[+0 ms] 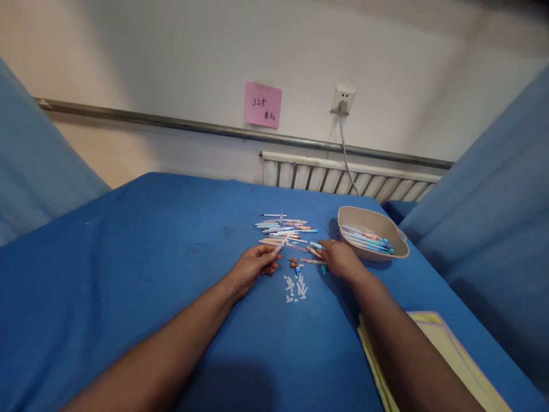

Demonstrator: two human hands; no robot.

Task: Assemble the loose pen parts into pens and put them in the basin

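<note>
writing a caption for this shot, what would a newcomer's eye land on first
The bright pink note on the wall would probably come first. Below it, the left hand holds a pale pen by loose pens on the blue cover. The tan basket holding more pens sits right of the right hand.

We see smooth plastic on the pens (268, 225) and basin (372, 218), matt cloth in the blue cover (128, 252) and folded towel (435, 343), matt paper in the sticky note (262, 106), dully shining metal along the wall rail (180, 122).

One head-worn camera looks forward and down over the blue cloth (141, 246) toward the wall (193, 63).
</note>
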